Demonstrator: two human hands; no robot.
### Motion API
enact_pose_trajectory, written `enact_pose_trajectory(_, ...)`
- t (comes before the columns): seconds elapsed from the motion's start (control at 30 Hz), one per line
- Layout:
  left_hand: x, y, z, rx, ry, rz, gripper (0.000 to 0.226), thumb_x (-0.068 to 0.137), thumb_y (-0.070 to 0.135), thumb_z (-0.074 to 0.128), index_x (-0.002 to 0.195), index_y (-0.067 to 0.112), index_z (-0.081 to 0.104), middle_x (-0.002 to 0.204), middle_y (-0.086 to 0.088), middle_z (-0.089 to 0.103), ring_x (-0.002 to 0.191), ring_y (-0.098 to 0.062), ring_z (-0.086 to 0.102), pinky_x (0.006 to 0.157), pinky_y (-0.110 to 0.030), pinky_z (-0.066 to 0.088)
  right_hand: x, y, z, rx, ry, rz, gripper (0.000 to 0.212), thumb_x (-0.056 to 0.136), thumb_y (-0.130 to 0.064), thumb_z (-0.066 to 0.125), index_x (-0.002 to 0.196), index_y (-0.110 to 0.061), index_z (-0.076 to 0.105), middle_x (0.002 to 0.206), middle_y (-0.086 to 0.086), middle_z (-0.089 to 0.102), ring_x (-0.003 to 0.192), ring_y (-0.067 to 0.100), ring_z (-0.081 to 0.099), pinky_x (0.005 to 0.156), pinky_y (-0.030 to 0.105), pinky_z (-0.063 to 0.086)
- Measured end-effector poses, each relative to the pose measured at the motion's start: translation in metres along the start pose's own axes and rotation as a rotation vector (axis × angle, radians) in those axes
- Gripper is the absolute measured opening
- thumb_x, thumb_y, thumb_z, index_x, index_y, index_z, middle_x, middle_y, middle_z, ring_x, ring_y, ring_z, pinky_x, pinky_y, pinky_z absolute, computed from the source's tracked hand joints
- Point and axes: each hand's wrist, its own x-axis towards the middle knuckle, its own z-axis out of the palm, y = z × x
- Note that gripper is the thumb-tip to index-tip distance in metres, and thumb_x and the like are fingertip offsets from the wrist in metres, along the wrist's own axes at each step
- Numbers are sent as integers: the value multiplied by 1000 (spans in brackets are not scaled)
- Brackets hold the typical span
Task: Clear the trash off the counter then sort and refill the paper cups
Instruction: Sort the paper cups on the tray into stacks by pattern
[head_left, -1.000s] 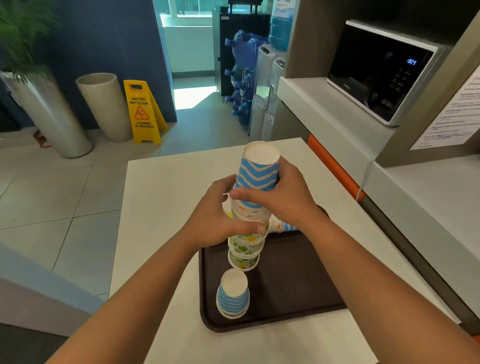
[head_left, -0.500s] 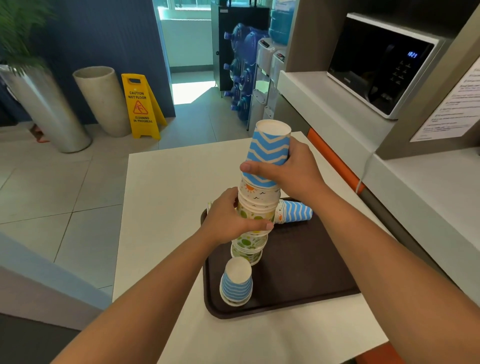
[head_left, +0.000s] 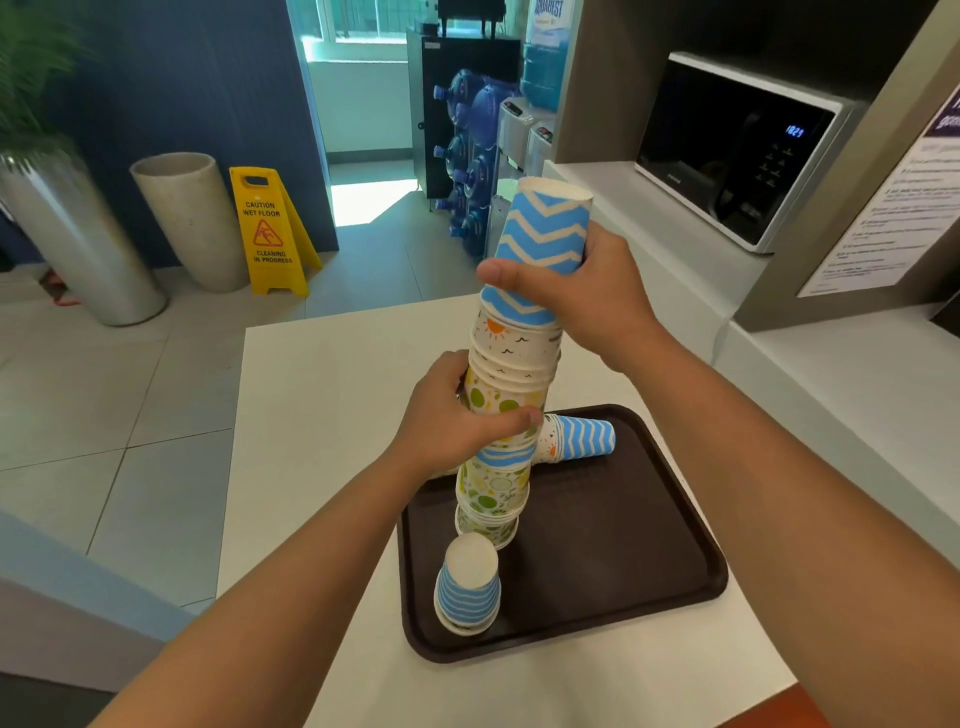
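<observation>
With the left hand (head_left: 447, 421) gripping the mixed cup stack (head_left: 498, 441) above the tray (head_left: 623, 561), the right hand (head_left: 587, 296) has lifted the clasped zigzag cup (head_left: 540, 249) higher, indicating sorting underway.

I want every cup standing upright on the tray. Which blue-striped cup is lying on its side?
The blue chevron cup at the tray's far edge, behind the tall stack. The near blue-striped cup stands upside down.

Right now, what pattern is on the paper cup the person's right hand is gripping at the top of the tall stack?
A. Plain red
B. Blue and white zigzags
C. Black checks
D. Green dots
B: the right hand wraps the top cup, which bears blue and white zigzag stripes.
</observation>
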Motion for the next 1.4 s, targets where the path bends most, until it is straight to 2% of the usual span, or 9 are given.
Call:
enact_pose_trajectory(0.07,2,4,-1,27,-6,17,68,46,60,79,105,34,57,109,7,64,97,-5,63,82,-28,53,3,-7,-4,12,50,-12,43,67,-36,87,101,-18,67,94,-10,74,85,4,72,70,23,59)
enact_pose_trajectory(0.13,3,6,-2,64,-29,32,57,51,54,84,97,40,53,108,5,63,95,-5,61,79,-25,52,5,-13,-11,36,83,-11,38,68,-35,86,97,-22,67,93,-11,74,85,5,72,69,24,59)
enact_pose_trajectory(0.27,2,1,-1,85,-43,40,54,64,36,90,103,35,53,110,4,63,94,-3,61,77,-21,51,11,-27,-25,85,146,-8,26,71,-32,84,89,-26,66,85,-15,74,81,4,73,65,20,57)
enact_pose_trajectory(0.37,4,-1,1,86,-51,34,54,64,37,89,104,37,53,111,4,63,96,-5,62,81,-27,54,14,-34,-35,121,191,-6,24,74,-32,83,88,-26,65,84,-14,74,81,5,73,64,20,57)
enact_pose_trajectory(0.5,10,-4,1,97,-29,16,57,61,42,90,108,30,60,107,6,65,96,-9,64,84,-36,57,18,-37,-40,143,263,-7,32,72,-36,83,95,-24,64,92,-11,74,83,5,73,64,20,57)
enact_pose_trajectory(0.7,12,-5,2,72,-1,-12,55,63,42,89,109,29,61,107,7,67,94,-6,65,81,-30,57,19,-45,-51,189,360,-44,22,77,-33,79,86,-29,60,84,-17,70,79,0,72,63,15,54)
enact_pose_trajectory(0.9,8,-5,4,46,22,-24,55,64,40,89,109,32,60,108,7,67,95,-5,65,82,-30,57,15,-34,-63,170,383,-4,23,76,-38,80,86,-30,61,88,-14,72,85,5,73,72,24,59)
enact_pose_trajectory(1.13,7,-7,13,27,30,-47,58,63,43,88,113,31,60,110,10,68,95,-1,63,81,-26,54,2,-13,-75,206,414,69,22,77,-35,79,88,-28,61,88,-13,71,83,5,73,68,22,58)
enact_pose_trajectory(1.4,5,-10,19,74,39,-53,62,62,42,89,115,31,58,109,15,63,89,2,59,71,-11,44,-12,10,-74,95,355,107,30,70,-38,83,92,-23,67,95,-7,75,87,9,73,75,29,61)
